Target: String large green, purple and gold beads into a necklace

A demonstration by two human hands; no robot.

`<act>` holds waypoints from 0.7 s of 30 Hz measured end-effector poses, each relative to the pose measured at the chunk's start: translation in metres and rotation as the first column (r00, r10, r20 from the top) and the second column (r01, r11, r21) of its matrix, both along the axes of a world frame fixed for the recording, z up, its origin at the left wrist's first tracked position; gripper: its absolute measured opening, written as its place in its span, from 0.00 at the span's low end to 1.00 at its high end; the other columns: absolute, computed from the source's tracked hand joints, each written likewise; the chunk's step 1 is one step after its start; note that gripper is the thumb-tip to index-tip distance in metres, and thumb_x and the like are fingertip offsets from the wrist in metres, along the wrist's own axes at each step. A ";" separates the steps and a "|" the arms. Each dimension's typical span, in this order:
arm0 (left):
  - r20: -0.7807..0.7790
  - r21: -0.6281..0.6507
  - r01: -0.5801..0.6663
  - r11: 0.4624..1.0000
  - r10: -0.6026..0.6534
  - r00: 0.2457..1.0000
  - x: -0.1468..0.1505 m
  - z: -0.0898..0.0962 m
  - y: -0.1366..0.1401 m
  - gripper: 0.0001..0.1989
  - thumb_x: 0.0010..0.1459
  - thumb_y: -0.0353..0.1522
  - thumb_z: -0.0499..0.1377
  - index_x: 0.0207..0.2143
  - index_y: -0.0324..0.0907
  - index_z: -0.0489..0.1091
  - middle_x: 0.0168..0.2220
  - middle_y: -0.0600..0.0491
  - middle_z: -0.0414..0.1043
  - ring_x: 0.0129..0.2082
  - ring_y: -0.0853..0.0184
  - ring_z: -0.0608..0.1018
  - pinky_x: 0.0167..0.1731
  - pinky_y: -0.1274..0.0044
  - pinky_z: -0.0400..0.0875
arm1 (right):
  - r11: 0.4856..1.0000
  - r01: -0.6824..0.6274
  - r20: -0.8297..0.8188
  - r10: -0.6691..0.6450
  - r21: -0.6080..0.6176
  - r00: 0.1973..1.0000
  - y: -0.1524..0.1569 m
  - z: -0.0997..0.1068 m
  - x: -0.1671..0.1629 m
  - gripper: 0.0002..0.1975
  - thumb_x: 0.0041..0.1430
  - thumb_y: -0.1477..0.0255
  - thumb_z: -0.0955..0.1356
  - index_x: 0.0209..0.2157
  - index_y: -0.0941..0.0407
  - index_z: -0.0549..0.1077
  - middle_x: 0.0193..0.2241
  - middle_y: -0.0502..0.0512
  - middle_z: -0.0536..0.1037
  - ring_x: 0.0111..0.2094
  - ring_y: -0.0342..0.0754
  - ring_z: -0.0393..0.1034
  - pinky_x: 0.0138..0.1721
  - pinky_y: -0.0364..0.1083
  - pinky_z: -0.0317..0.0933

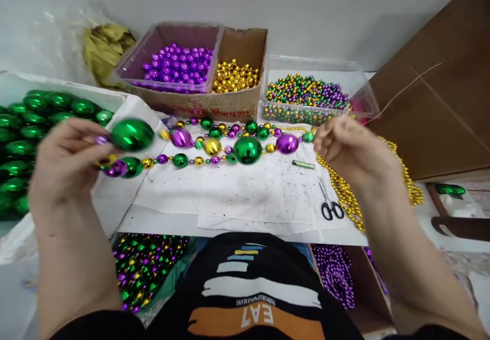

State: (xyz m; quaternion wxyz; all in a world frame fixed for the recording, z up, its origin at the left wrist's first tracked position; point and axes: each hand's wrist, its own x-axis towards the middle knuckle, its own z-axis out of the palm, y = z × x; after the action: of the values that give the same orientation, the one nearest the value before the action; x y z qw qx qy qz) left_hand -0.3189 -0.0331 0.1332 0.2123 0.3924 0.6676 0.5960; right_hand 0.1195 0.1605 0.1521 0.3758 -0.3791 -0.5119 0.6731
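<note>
A bead string [247,150] of green, gold and purple beads is stretched between my two hands above the white cloth. My left hand [67,159] pinches its left end, beside a large green bead [132,134]. More strung beads [180,160] hang from the left hand and run right, below the stretched part. The fingers of my right hand [354,143] are closed on the other end, by a small green bead. A thin pale thread [401,91] rises to the right from that hand. Another beaded section [222,128] lies behind the string.
Scissors [329,208] and a green lighter [303,165] lie on the white cloth [245,197]. Gold bead strands [346,192] are under my right arm. Behind stand bins of purple beads [179,64], gold beads [235,76] and mixed small beads [306,92]. Large green beads [21,148] fill a box at left.
</note>
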 end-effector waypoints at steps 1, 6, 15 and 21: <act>-0.037 -0.108 0.099 0.989 -0.103 0.994 0.007 -0.009 -0.004 0.17 0.42 0.36 0.74 0.34 0.44 0.74 0.27 0.62 0.74 0.24 0.75 0.71 0.23 0.82 0.68 | 0.999 0.008 -0.005 -0.008 -0.050 1.000 -0.006 -0.027 0.011 0.10 0.62 0.72 0.66 0.25 0.56 0.69 0.25 0.45 0.75 0.26 0.39 0.70 0.32 0.45 0.65; -0.126 -0.582 0.459 0.671 -0.632 0.765 0.050 -0.044 -0.011 0.09 0.54 0.38 0.65 0.38 0.48 0.74 0.36 0.58 0.76 0.36 0.66 0.76 0.35 0.76 0.71 | 0.975 0.080 0.093 -0.062 -0.206 0.994 -0.046 -0.131 0.053 0.15 0.47 0.59 0.76 0.26 0.54 0.71 0.26 0.51 0.77 0.27 0.46 0.72 0.31 0.48 0.70; -0.221 -0.806 0.430 0.406 -0.881 0.419 0.151 -0.063 0.035 0.15 0.61 0.42 0.56 0.46 0.46 0.73 0.46 0.49 0.75 0.46 0.57 0.75 0.44 0.68 0.68 | 0.938 0.342 0.247 -0.319 -0.056 0.915 -0.082 -0.175 0.073 0.12 0.52 0.61 0.73 0.29 0.55 0.74 0.26 0.52 0.77 0.29 0.46 0.72 0.32 0.46 0.67; -0.189 -0.365 0.758 0.541 -0.840 0.508 0.290 -0.101 0.091 0.10 0.62 0.34 0.57 0.45 0.44 0.73 0.47 0.49 0.74 0.49 0.61 0.74 0.50 0.68 0.67 | 0.956 0.228 0.333 -0.280 0.186 0.900 -0.094 -0.154 0.057 0.09 0.56 0.63 0.70 0.28 0.55 0.74 0.26 0.51 0.73 0.27 0.45 0.65 0.28 0.45 0.62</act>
State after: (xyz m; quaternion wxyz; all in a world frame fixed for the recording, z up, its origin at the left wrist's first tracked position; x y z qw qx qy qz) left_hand -0.0284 0.0582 0.0321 0.3898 0.7262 0.4995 0.2668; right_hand 0.1766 0.0660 -0.0017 0.3877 -0.5303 -0.5642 0.5002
